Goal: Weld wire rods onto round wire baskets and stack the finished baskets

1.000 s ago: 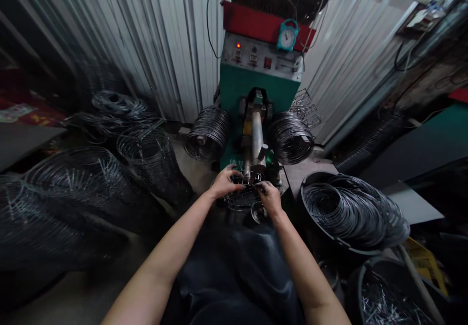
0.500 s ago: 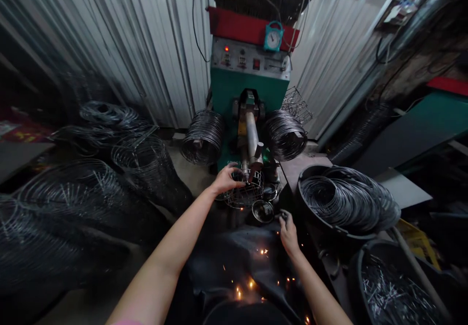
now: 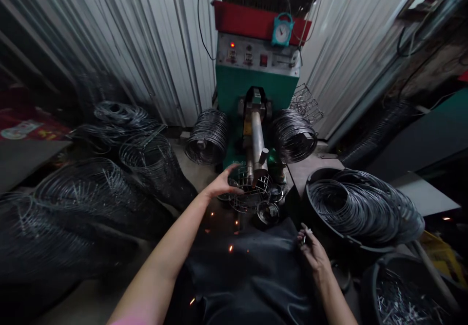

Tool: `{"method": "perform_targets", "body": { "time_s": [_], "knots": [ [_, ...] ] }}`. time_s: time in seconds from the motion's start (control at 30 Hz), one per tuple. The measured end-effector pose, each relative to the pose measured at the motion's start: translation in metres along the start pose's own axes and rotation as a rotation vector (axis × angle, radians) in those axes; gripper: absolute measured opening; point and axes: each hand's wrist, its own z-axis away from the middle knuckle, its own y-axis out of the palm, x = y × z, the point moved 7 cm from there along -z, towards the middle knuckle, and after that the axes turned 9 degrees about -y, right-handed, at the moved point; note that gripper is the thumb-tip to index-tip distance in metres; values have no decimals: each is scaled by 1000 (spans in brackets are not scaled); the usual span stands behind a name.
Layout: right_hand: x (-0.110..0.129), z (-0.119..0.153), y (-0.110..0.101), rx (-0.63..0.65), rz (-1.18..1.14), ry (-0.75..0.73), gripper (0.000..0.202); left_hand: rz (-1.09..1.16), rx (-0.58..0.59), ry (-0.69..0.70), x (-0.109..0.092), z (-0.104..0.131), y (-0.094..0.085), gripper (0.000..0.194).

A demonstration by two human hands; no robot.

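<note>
A round wire basket (image 3: 263, 184) sits under the electrode end of a spot welder (image 3: 258, 137). At its left side is my left hand (image 3: 220, 184), thumb and fingers spread in a wide curve; whether they touch the wire I cannot tell. Below the basket's right side stands a small round dish (image 3: 268, 213) with bits in it. My right hand (image 3: 313, 251) is closed, right of the dish, with a small shiny metal piece (image 3: 304, 238) pinched between thumb and fingers. A dark apron (image 3: 252, 261) covers my lap, and a few sparks fly over it.
Wire coils (image 3: 207, 137) flank the welder. To the right are a tub (image 3: 310, 203) of wire rings and a bucket (image 3: 369, 286) of short metal pieces. Tall wire mesh baskets (image 3: 84, 193) crowd the left. A blue dial scale (image 3: 282, 31) sits on the machine.
My left hand has opened wider at the basket's side. My right hand has moved away from the dish, right and towards me. Fewer sparks show, and the view has shifted slightly.
</note>
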Motion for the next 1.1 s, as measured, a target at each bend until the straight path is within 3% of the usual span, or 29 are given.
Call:
{"method": "perform_targets", "body": {
  "time_s": [0.07,0.17,0.3,0.37,0.43,0.57,0.63,0.73,0.8,0.87,0.93,1.03,1.1],
  "knots": [
    [4,0,0,5,0,4,31,92,10,-58,26,6,1,106],
    [4,3,2,8,6,-10,32,241,-10,-146,60,10,11,119],
    [10,14,-8,-34,251,-235,33,375,-124,-174,71,19,18,115],
    [12,23,-15,-6,494,-381,33,375,-162,-168,64,33,17,113],
    [9,32,-15,121,718,-486,31,302,-178,-143,50,54,16,112],
    [17,49,6,323,963,-606,24,-67,-194,-82,9,97,24,112],
    [34,61,37,459,1032,-683,22,-273,-204,-53,-13,109,34,108],
    [60,85,104,752,1167,-843,24,-507,-223,-21,-43,113,49,98],
    [69,94,142,848,1346,-933,20,-604,-244,-17,-58,111,58,94],
    [70,96,169,855,1492,-981,15,-662,-250,-11,-69,110,65,91],
    [68,93,185,776,1537,-997,17,-679,-241,3,-76,110,70,89],
    [61,87,189,646,1400,-982,19,-637,-233,5,-78,111,69,89],
    [54,87,188,686,1224,-942,16,-608,-226,-17,-74,111,64,91]
  ]
}}
